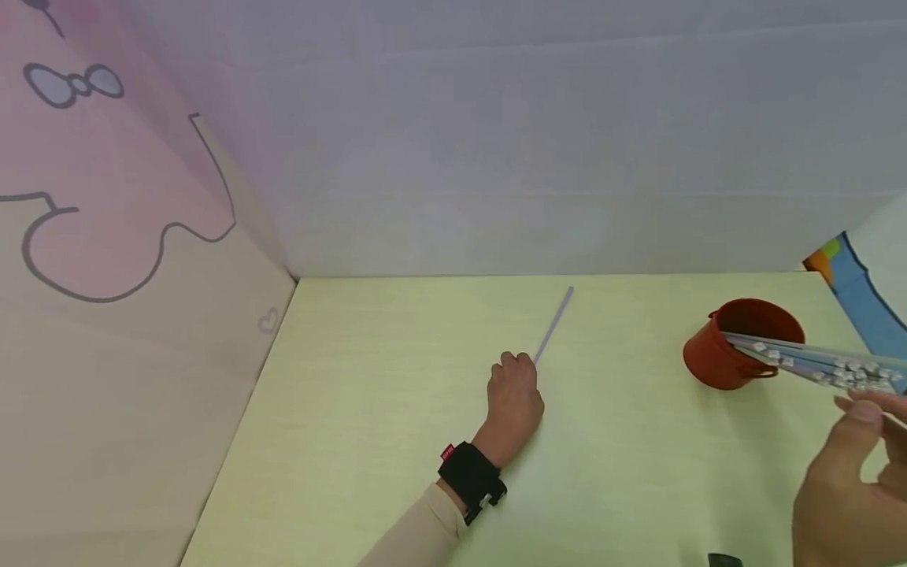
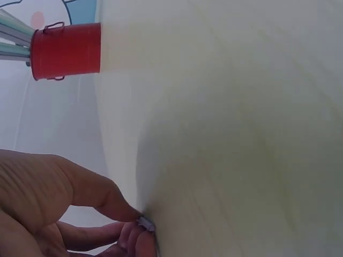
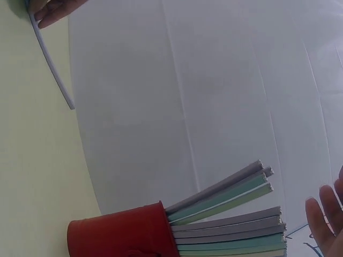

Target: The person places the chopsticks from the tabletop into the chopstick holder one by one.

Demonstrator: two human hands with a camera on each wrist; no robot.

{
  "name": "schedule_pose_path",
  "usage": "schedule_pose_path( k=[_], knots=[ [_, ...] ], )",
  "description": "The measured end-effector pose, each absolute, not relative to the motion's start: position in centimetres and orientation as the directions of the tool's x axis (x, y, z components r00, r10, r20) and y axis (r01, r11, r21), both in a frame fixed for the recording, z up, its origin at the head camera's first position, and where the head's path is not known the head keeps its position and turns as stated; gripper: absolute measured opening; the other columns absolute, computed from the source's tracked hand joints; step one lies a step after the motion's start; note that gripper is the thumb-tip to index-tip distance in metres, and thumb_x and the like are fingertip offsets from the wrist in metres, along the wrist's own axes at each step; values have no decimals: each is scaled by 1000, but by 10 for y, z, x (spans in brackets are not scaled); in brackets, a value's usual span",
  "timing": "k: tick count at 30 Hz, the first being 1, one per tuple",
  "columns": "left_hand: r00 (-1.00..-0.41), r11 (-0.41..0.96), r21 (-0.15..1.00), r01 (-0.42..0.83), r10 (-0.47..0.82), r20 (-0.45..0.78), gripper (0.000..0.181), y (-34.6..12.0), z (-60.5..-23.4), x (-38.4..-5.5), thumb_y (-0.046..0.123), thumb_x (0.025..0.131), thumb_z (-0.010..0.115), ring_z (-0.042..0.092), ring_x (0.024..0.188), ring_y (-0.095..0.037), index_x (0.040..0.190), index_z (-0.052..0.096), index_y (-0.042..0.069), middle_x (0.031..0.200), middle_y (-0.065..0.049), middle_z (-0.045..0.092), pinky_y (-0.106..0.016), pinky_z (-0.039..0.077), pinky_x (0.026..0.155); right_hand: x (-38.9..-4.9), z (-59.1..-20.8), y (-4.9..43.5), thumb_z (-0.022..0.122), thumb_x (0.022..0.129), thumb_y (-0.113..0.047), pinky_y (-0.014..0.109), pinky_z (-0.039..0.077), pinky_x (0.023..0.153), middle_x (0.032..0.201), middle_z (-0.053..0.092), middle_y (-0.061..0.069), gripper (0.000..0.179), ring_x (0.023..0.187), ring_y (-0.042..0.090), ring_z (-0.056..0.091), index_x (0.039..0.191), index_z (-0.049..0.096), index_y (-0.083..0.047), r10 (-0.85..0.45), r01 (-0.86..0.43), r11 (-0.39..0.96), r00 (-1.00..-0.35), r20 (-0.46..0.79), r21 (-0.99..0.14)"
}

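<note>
Near the middle of the table, my left hand (image 1: 513, 405) pinches the near end of a long thin lilac stick (image 1: 554, 324). The stick lies on the tabletop, pointing away and slightly right. In the left wrist view, thumb and fingertips (image 2: 120, 206) close round its end (image 2: 146, 223). A red bucket (image 1: 712, 354) stands upright at the right, holding several lilac, green and pale sticks (image 1: 815, 361) with whitish ends. My right hand (image 1: 860, 488) hovers beside those ends, partly cut off by the frame. Its loosely spread fingers (image 3: 320, 222) hold nothing and stay apart from the sticks.
The pale yellow-green table (image 1: 383, 354) meets a whitish cloth backdrop (image 1: 531, 157) at its far edge. A pink-patterned cloth (image 1: 142, 236) hangs along the left. A small dark object (image 1: 724, 560) shows at the bottom edge.
</note>
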State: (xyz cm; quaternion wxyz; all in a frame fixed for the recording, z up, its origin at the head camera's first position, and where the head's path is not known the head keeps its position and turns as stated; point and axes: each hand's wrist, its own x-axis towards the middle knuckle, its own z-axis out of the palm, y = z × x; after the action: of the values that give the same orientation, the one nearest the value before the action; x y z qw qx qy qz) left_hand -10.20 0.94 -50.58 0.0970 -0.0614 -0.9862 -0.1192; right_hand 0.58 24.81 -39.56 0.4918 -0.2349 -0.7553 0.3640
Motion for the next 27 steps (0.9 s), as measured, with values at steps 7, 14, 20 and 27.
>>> schedule_pose_path(
  k=[7, 14, 20, 27],
  knots=[
    [-972, 942, 282, 180, 126, 200, 18, 0, -502, -104, -4, 74, 63, 54, 53, -22, 68, 50, 7, 63, -5, 44, -27, 37, 42, 2, -402, 239, 53, 97, -13, 21, 45, 92, 112, 63, 0, 28, 98, 7, 61, 123, 55, -4, 647, -152, 609, -474, 598, -779],
    [-979, 889, 413, 198, 164, 117, 25, -16, -498, -102, -9, 66, 58, 38, 53, -11, 60, 42, 10, 57, 0, 37, -26, 28, 40, -1, -410, 229, 61, 91, -6, 19, 47, 87, 109, 64, 14, 28, 93, 8, 64, 118, 58, 0, 624, -247, 551, -511, 590, -797],
    [-982, 839, 512, 187, 153, 107, 42, -29, -496, -94, -12, 56, 51, 17, 59, -10, 58, 21, 17, 64, 6, 16, -24, 14, 47, 0, -417, 220, 63, 89, -4, 15, 48, 83, 108, 64, 18, 32, 90, 8, 66, 121, 59, -4, 556, -245, 542, -612, 562, -804],
    [-978, 801, 561, 210, 176, 114, 21, -31, -493, -79, -7, 61, 57, 44, 61, -9, 73, 60, 10, 67, 6, 49, -23, 34, 55, 0, -419, 211, 66, 87, -3, 14, 48, 81, 110, 68, 9, 36, 90, 9, 67, 122, 61, -9, 540, -161, 518, -701, 467, -840]
  ],
)
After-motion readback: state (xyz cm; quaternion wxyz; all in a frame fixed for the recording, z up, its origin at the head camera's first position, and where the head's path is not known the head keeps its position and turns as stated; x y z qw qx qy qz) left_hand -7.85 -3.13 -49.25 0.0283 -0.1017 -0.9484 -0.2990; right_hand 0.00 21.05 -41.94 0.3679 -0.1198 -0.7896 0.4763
